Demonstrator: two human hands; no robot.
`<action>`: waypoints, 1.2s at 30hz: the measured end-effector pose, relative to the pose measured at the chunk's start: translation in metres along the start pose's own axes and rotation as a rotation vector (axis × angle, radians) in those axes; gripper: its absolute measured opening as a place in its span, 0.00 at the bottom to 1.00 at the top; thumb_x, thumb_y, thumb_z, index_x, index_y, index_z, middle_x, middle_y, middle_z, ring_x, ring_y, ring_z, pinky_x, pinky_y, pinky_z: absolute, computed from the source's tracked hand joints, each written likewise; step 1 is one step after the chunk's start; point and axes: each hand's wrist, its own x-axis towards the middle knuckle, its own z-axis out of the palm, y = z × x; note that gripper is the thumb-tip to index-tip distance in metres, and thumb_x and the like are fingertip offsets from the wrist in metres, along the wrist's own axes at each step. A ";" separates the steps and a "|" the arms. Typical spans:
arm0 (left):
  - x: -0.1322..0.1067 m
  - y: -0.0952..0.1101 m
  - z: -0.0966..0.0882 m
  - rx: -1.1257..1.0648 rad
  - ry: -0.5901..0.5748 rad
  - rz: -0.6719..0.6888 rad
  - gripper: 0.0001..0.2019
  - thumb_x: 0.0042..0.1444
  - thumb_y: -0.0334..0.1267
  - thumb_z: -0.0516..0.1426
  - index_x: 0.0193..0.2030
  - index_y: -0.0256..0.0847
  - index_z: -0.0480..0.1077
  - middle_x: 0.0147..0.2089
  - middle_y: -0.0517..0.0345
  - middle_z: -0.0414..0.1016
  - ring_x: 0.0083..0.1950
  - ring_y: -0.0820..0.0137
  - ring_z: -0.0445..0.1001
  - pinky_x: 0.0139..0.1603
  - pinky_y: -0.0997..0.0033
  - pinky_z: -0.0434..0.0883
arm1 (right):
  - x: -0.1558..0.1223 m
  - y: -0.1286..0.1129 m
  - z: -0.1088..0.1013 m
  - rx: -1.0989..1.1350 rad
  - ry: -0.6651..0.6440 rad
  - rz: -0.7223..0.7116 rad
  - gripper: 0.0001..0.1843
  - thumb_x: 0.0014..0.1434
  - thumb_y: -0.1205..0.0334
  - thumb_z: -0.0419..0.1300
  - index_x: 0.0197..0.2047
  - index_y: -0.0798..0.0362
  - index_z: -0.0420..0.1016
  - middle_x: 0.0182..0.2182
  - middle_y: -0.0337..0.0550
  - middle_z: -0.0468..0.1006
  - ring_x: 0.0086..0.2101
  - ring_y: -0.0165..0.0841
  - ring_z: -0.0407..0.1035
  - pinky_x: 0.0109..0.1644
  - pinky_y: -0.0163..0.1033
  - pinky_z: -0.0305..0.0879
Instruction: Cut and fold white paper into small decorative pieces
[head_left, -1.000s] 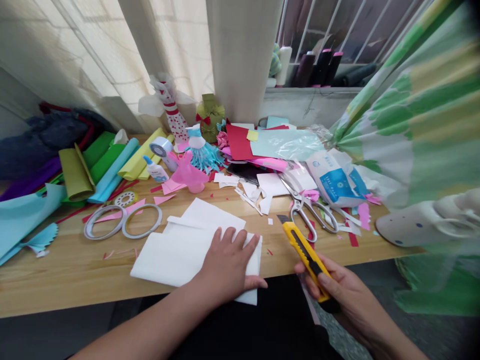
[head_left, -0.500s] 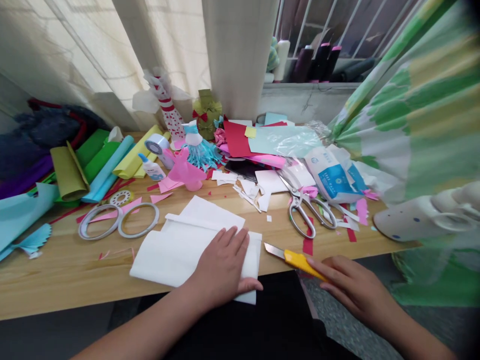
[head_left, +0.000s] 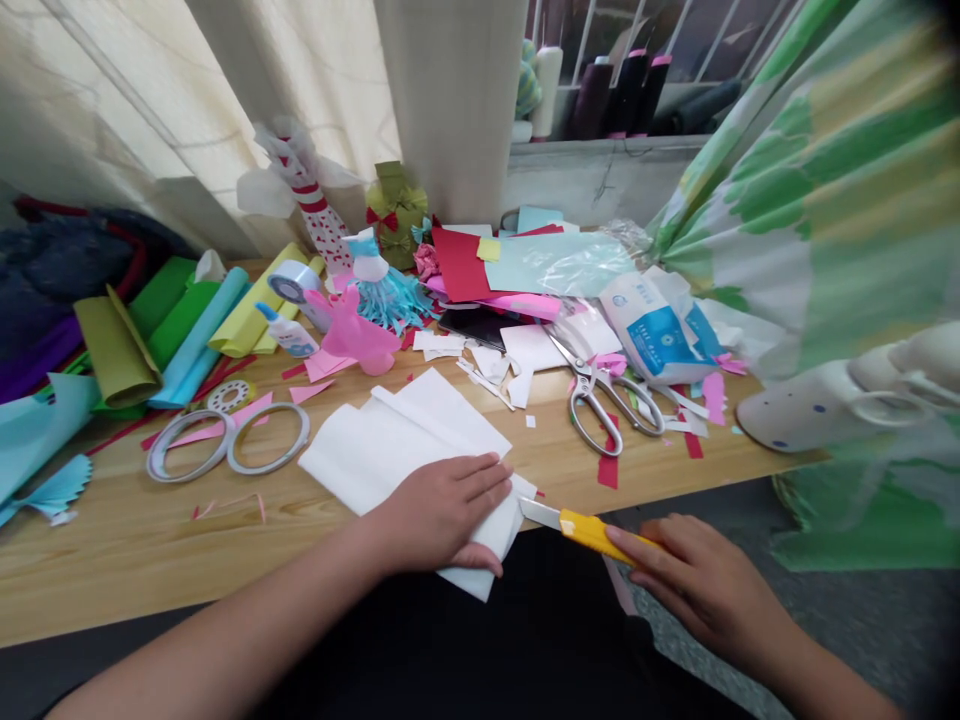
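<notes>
Folded white paper (head_left: 375, 440) lies at the front edge of the table, one corner hanging over it. My left hand (head_left: 442, 510) rests flat on the paper's right part, fingers stretched out and thumb apart. In my right hand (head_left: 697, 570) is a yellow utility knife (head_left: 592, 532), its blade out and pointing left. The blade tip is at the paper's right edge, by the fold; whether it is inside the fold I cannot tell. Silver scissors (head_left: 596, 390) lie partly open behind the knife.
Two tape rolls (head_left: 268, 438) lie left of the paper. Behind them stand a glue bottle (head_left: 289, 332) and a pink paper figure (head_left: 356, 330). White scraps (head_left: 487, 368), a tissue pack (head_left: 660, 330) and coloured paper rolls (head_left: 199, 340) crowd the back. A dotted white cup (head_left: 795, 408) lies at right.
The white paper has turned clockwise under my left hand and shifted slightly right. My right hand has brought the knife's blade up to the paper's edge. The view has shifted a little.
</notes>
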 end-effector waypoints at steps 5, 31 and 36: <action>0.004 -0.014 -0.005 -0.011 -0.039 0.074 0.35 0.58 0.59 0.46 0.60 0.30 0.60 0.63 0.44 0.62 0.65 0.58 0.56 0.64 0.62 0.57 | -0.001 -0.009 -0.001 -0.017 0.011 0.040 0.22 0.62 0.64 0.51 0.60 0.46 0.61 0.34 0.45 0.73 0.31 0.33 0.65 0.33 0.37 0.58; -0.007 0.024 0.008 -0.007 0.020 -0.197 0.29 0.60 0.51 0.48 0.63 0.36 0.56 0.66 0.48 0.55 0.66 0.58 0.54 0.64 0.56 0.55 | -0.022 -0.014 -0.014 0.043 0.011 0.118 0.14 0.64 0.62 0.48 0.48 0.52 0.71 0.32 0.44 0.80 0.30 0.31 0.75 0.32 0.32 0.69; -0.006 0.023 0.008 -0.002 0.023 -0.189 0.29 0.59 0.51 0.48 0.63 0.34 0.57 0.66 0.47 0.55 0.66 0.57 0.55 0.64 0.56 0.56 | -0.022 -0.011 -0.018 -0.019 0.037 0.220 0.16 0.62 0.53 0.51 0.42 0.53 0.74 0.24 0.42 0.75 0.24 0.31 0.70 0.28 0.34 0.64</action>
